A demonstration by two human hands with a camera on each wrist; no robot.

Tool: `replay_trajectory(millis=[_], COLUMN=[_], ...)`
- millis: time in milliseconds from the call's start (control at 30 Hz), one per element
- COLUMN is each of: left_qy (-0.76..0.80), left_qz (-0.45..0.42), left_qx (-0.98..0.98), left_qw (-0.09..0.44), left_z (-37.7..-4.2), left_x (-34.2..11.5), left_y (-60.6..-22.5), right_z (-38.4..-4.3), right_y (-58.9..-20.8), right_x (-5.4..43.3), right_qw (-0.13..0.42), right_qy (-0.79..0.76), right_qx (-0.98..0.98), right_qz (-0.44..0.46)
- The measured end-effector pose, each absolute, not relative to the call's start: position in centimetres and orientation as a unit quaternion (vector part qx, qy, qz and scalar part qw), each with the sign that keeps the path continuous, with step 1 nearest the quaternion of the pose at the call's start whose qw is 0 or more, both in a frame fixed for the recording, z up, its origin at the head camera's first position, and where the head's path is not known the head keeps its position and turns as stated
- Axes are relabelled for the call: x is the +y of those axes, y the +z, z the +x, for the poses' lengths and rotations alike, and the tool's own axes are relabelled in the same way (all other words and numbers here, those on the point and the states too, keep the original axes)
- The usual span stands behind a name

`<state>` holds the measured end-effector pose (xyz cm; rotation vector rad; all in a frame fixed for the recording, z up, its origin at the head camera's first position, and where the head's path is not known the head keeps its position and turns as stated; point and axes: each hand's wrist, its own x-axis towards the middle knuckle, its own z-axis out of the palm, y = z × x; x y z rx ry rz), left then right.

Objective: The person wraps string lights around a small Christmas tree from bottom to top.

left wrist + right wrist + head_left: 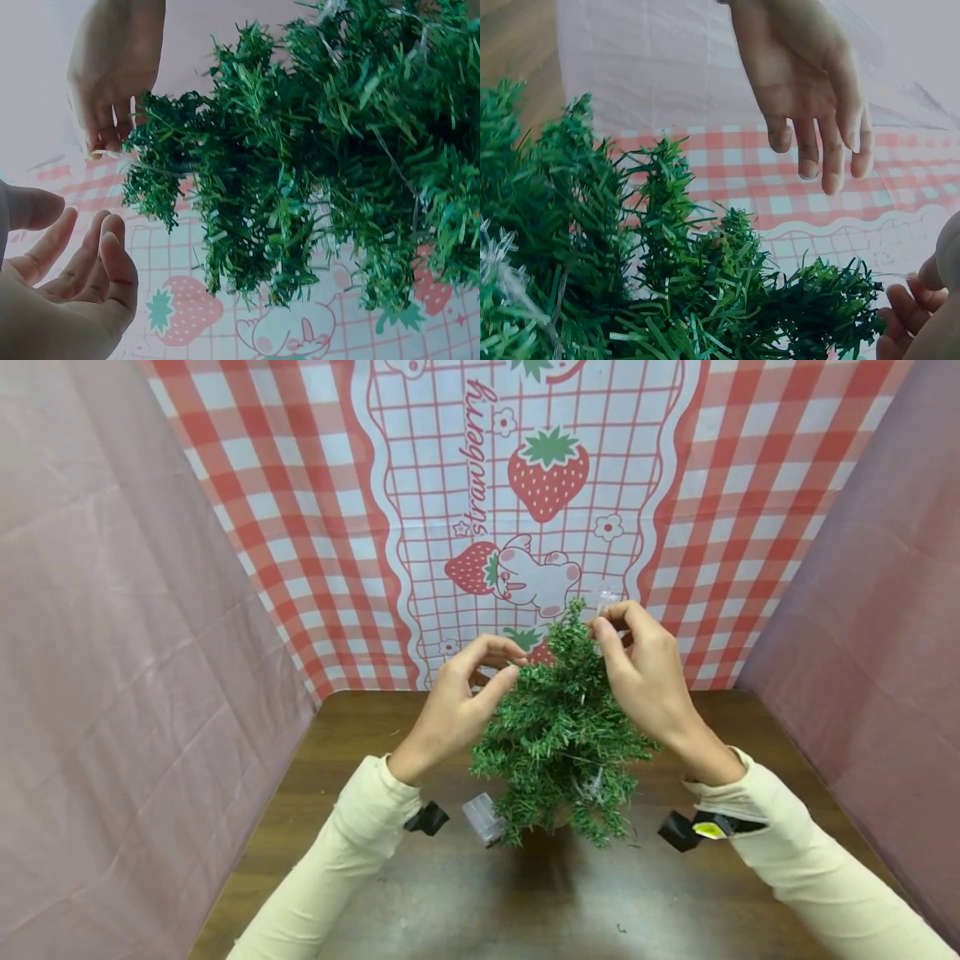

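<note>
A small artificial Christmas tree (562,727) stands on the table, a thin clear string-light wire (382,150) wound through its branches. My right hand (648,681) is at the right of the treetop and pinches the wire between thumb and index finger; the wire's end part (891,274) runs from the tip to those fingers. A clear ornament (606,596) shows just above them. To the left of the top, my left hand (465,702) holds nothing, its fingers loosely bent and thumb apart. A clear snowflake-shaped light (499,251) hangs lower among the branches.
A clear battery box (482,817) lies on the wooden table (420,902) at the tree's lower left. Behind stands a red-checked strawberry cloth (330,527); pink curtains (135,652) close off both sides. Black wrist straps (678,831) hang below the cream sleeves.
</note>
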<state>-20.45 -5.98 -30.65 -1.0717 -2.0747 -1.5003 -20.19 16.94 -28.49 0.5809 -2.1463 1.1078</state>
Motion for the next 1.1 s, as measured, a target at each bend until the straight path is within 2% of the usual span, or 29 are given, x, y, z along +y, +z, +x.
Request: replay_trajectory(millis=[200,400,767,900,1100], left_qy=[-0.516,-0.502,-0.469,-0.462,-0.443], left_qz=[-0.366,-0.349,-0.325,-0.319,-0.316], left_qx=[-0.751,-0.769,-0.797,-0.807,-0.817], left_qw=[0.192,0.183,0.197,0.185,0.193], left_z=[-21.5,-22.6,-23.9,-24.2,-24.3], left_x=[-6.0,-5.4,-2.1,-0.8,0.2], left_y=[-30.6,-30.3,-28.5,-28.1,-28.3], right_z=[-20.8,-21.7,-23.3,-23.5,-23.7], right_y=[-28.4,-28.0,-27.0,-26.6,-25.6], right_x=[17.8,18.3,18.3,18.7,18.8], right_qw=[0.284,0.234,0.174,0.154,0.137], right_qy=[0.447,0.461,0.424,0.402,0.35], right_qx=[-0.833,-0.844,-0.864,-0.869,-0.892], right_qz=[0.161,0.144,0.21,0.243,0.251])
